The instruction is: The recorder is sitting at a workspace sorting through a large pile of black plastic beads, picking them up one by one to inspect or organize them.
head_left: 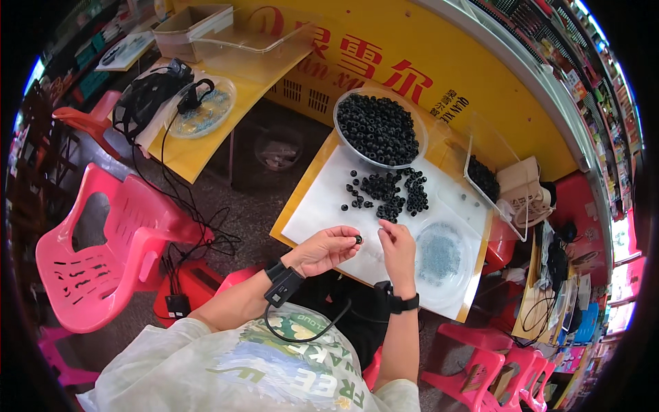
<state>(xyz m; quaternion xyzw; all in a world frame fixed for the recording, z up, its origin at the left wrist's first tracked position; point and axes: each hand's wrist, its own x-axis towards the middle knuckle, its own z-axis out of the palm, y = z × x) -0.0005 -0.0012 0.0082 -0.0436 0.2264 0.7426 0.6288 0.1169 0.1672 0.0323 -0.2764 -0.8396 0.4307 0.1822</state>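
My left hand (324,250) is over the near edge of a white-topped table (309,226). Its thumb and forefinger pinch a small round black bead (358,239). To its right, my right hand (399,248) is raised with thumb and fingertips pressed together; whatever they hold is too small to make out. Beyond both hands lies a loose pile of black beads (389,196), some with visible holes. A clear round tub (338,130) behind it is heaped with similar beads. Beside my right hand, a shallow clear dish (473,240) contains tiny pale blue pieces (441,253).
A clear bin (504,216) with black parts stands at the table's right, by a beige bag (525,182). A yellow wall (508,89) rises behind. Left are a pink chair (103,240) and a second table (189,154); cables (185,213) trail down.
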